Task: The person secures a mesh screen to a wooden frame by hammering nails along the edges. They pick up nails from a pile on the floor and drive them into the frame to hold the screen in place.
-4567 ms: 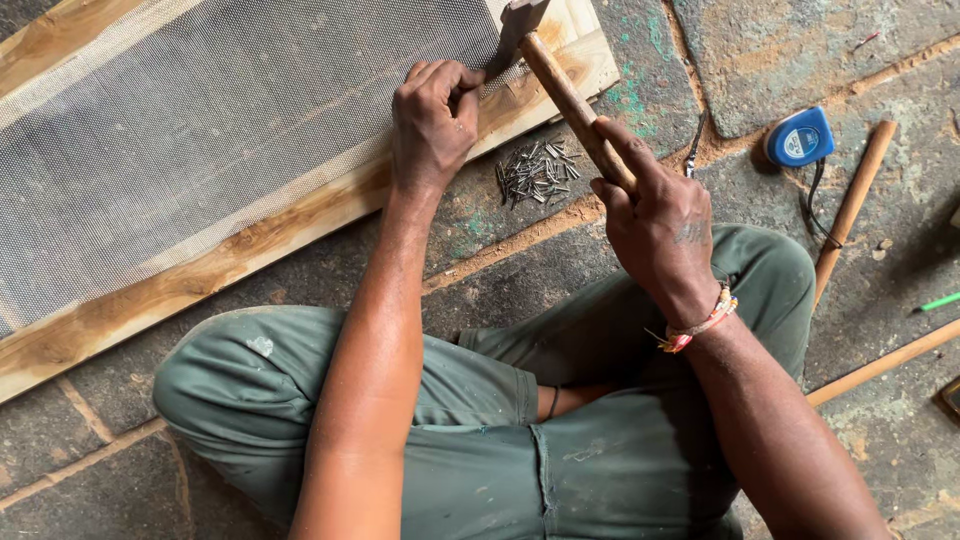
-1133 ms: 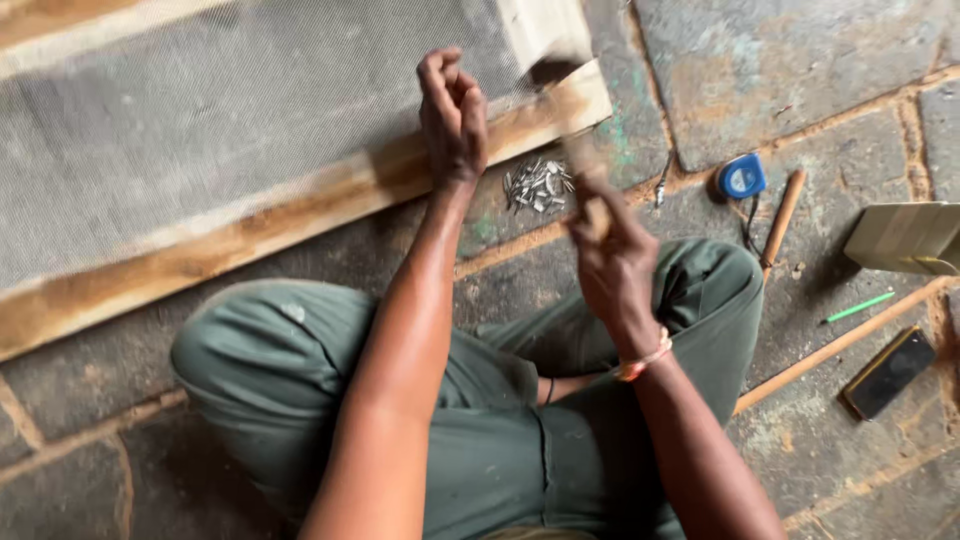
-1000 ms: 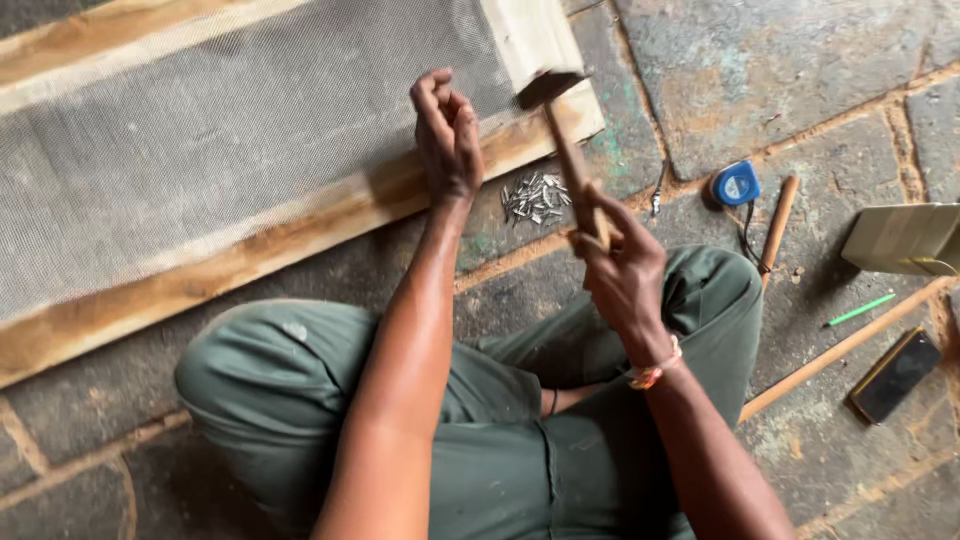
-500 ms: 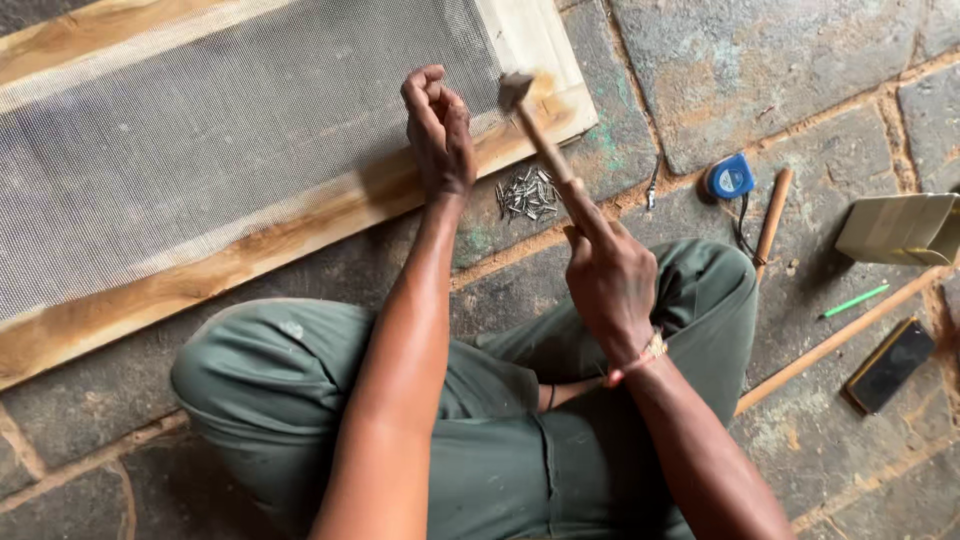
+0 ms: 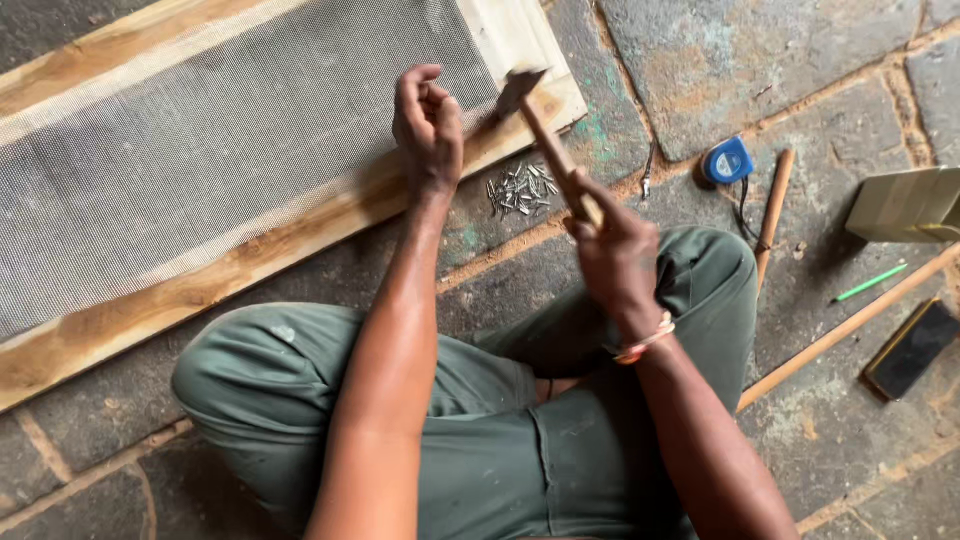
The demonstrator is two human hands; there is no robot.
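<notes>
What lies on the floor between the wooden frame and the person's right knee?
In the head view, a small pile of nails lies on the stone floor between them.

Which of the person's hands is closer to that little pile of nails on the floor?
The right hand, gripping the hammer, is just right of the pile of nails. The left hand rests on the wooden frame, up-left of it, slightly farther.

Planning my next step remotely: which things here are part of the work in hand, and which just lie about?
In use: hammer in right hand; left hand on wooden mesh frame; nail pile.
Lying about: blue tape measure, green pencil, wooden sticks, dark flat slab.
</notes>
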